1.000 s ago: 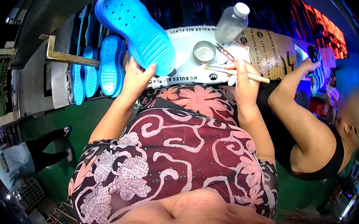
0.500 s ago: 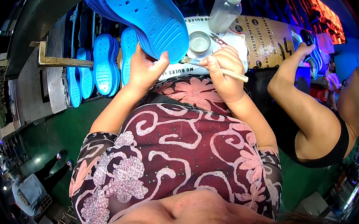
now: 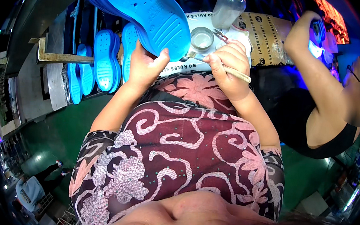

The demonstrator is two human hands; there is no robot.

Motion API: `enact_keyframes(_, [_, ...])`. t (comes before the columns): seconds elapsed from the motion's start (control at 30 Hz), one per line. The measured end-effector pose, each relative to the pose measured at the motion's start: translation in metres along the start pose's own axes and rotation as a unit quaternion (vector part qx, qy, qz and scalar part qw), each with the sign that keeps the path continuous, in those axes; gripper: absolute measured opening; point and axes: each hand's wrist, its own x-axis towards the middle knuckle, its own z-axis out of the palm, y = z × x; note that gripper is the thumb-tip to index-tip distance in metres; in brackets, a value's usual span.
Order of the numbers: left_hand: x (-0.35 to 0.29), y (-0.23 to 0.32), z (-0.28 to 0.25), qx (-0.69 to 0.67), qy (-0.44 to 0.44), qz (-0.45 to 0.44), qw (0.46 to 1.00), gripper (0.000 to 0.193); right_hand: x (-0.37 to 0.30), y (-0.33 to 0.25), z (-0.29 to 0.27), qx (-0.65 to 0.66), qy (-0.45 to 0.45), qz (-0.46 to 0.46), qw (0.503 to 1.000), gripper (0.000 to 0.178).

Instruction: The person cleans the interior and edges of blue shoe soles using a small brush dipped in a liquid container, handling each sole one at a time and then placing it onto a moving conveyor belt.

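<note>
My left hand [image 3: 146,66] grips the heel end of a blue shoe sole [image 3: 154,18], thumb on its grooved face. Holes dot the far part of the sole, and more blue layers show along its left edge. In my right hand [image 3: 231,65] is a brush [image 3: 199,57] with a pale wooden handle. Its dark tip points left, close to the sole's heel edge; whether they touch I cannot tell. Beyond the brush stand a small round dish [image 3: 202,38] with pale contents and a clear bottle [image 3: 228,11] with a white cap. A small tool [image 3: 221,36] lies beside the dish.
More blue soles [image 3: 105,63] lean in a row at the left, near a metal bar [image 3: 65,58]. Brown printed wrapping [image 3: 261,38] covers the surface right of the bottle. A co-worker [image 3: 319,90] sits at the right, one arm stretched forward.
The brush tip has shifted slightly right, along with my right hand. My left hand and the sole have barely moved. The co-worker's arm has moved farther forward.
</note>
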Motion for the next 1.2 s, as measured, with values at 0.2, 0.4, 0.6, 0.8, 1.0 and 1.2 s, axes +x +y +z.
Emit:
enact_keyframes(0.2, [-0.001,-0.007,0.0,-0.012,0.02,0.005,1.0,0.045,-0.007,0.002,0.001,0.005,0.058,0.014,0.998,0.017])
enact_keyframes(0.4, [-0.001,-0.01,0.0,-0.006,0.008,0.014,1.0,0.045,-0.002,0.0,0.003,0.017,-0.017,-0.008,1.0,0.018])
enact_keyframes(0.6, [0.0,-0.009,0.0,-0.036,-0.001,0.018,0.999,0.047,-0.006,0.004,-0.001,0.036,0.043,0.026,0.998,0.02])
enact_keyframes(0.8, [0.001,-0.006,0.001,-0.049,-0.006,-0.01,0.999,0.049,-0.002,0.002,0.005,0.036,0.007,-0.002,0.999,0.018])
enact_keyframes(1.0, [0.001,-0.008,-0.001,-0.072,0.012,-0.049,0.996,0.052,-0.008,0.007,0.002,0.036,0.072,0.029,0.996,0.018])
enact_keyframes(1.2, [-0.001,-0.014,0.001,-0.038,0.018,-0.004,0.999,0.05,-0.001,-0.002,0.004,0.082,0.018,-0.004,0.996,0.019])
